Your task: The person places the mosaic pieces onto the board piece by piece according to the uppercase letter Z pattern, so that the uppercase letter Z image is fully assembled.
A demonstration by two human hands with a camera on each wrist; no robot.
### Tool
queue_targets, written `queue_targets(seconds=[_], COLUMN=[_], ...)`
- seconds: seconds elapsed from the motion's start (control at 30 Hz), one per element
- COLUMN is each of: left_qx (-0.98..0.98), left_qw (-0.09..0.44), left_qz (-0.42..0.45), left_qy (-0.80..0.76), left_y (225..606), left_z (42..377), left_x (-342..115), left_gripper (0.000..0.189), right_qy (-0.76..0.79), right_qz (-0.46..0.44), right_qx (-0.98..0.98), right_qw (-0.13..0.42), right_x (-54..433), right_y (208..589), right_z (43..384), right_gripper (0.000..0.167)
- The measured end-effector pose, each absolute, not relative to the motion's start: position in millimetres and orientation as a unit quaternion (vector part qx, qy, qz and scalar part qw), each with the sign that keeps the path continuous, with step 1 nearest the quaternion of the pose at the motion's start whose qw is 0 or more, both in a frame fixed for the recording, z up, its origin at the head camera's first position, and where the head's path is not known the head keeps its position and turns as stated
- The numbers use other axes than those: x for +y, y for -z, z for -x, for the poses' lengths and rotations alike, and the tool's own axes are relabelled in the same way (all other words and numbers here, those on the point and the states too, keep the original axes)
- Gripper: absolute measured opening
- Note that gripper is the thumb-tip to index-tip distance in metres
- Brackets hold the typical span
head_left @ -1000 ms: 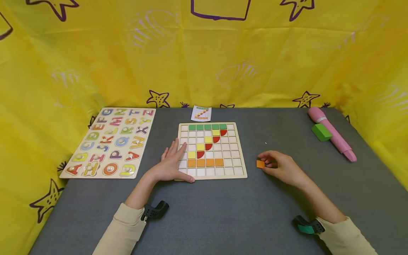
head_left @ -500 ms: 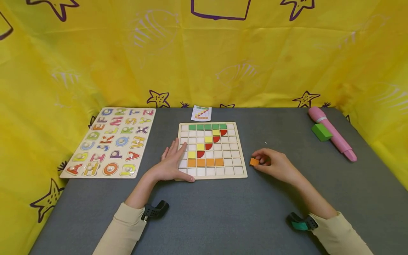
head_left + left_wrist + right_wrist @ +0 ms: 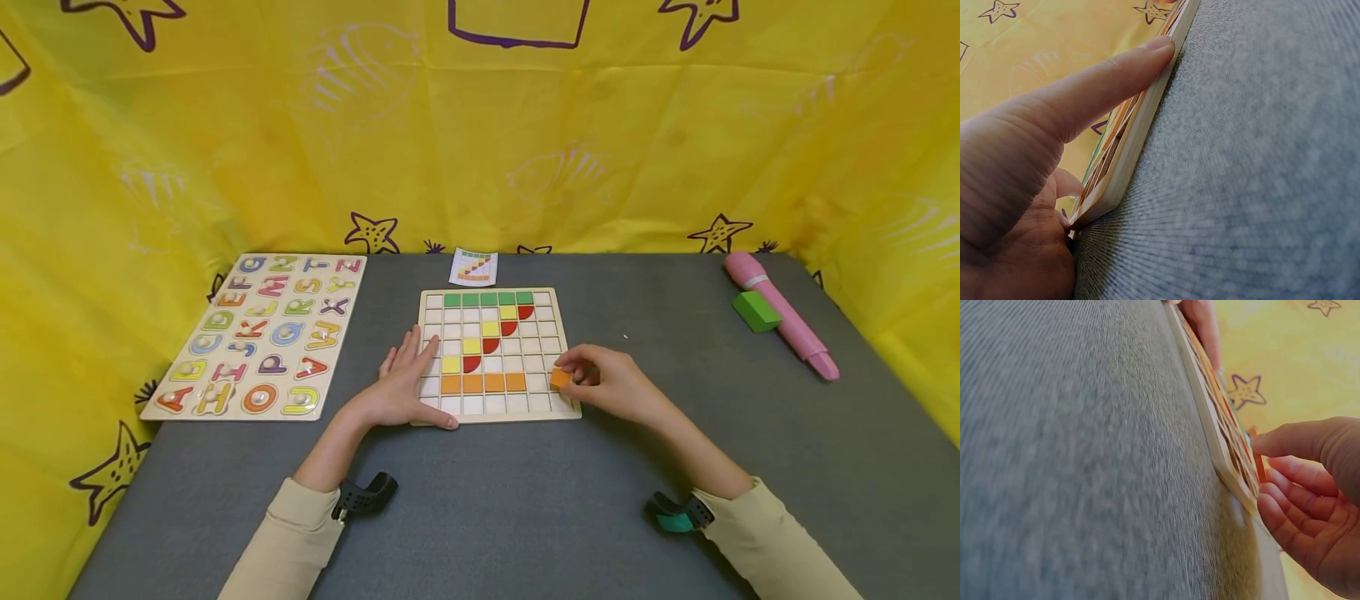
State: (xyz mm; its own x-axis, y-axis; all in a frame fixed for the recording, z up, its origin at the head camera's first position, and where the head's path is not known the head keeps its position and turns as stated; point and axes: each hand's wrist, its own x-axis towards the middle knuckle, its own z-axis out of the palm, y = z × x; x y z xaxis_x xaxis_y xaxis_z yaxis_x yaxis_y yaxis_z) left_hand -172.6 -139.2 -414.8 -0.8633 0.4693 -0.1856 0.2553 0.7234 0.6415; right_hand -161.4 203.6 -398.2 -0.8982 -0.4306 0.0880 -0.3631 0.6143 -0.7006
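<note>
A wooden grid board (image 3: pixel 576 408) lies mid-table, with green, yellow, red and orange tiles set in its cells. My left hand (image 3: pixel 397 392) rests on the board's left side, fingers spread and thumb along the near edge; the left wrist view shows the thumb (image 3: pixel 1110 81) lying on the rim. Between thumb and fingers my right hand (image 3: pixel 611 383) pinches an orange square tile (image 3: pixel 560 378), over the board's right columns and level with the orange row. In the right wrist view the orange tile (image 3: pixel 1260 467) appears edge-on, partly hidden by the fingers.
Behind the board lies a small pattern card (image 3: pixel 474 267). An alphabet puzzle board (image 3: pixel 341 333) is at the left. A green block (image 3: pixel 757 312) touches a pink microphone-shaped object (image 3: pixel 802 333) at the right. A yellow curtain (image 3: pixel 480 125) surrounds the grey table (image 3: pixel 495 508).
My right hand has moved left with the orange tile, from the bare table to over the board's right edge. The left hand has stayed in place.
</note>
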Motion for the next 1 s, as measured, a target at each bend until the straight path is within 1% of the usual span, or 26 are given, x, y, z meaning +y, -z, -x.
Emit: queue_targets(seconds=[0.5, 0.77, 0.87, 1.0], left_qx=[0.912, 0.912, 0.912, 0.912], left_qw=[0.171, 0.170, 0.170, 0.170], left_qz=[-0.199, -0.200, -0.200, -0.200], left_qy=[-0.316, -0.315, -0.315, -0.314], left_y=[415.2, 415.3, 415.3, 415.5], left_z=[172.4, 172.3, 172.2, 172.4], left_x=[-138.0, -137.9, -137.6, -137.4], left_gripper=[0.129, 0.130, 0.130, 0.130], right_qy=[0.386, 0.407, 0.412, 0.407], right_qz=[0.242, 0.243, 0.242, 0.239], right_qx=[0.888, 0.877, 0.876, 0.880], right_qw=[0.065, 0.074, 0.070, 0.056], right_x=[185.7, 178.5, 178.1, 178.9], right_y=[403.4, 405.2, 405.9, 406.7], right_z=[166.3, 166.3, 165.5, 164.6], right_gripper=[0.020, 0.021, 0.021, 0.018])
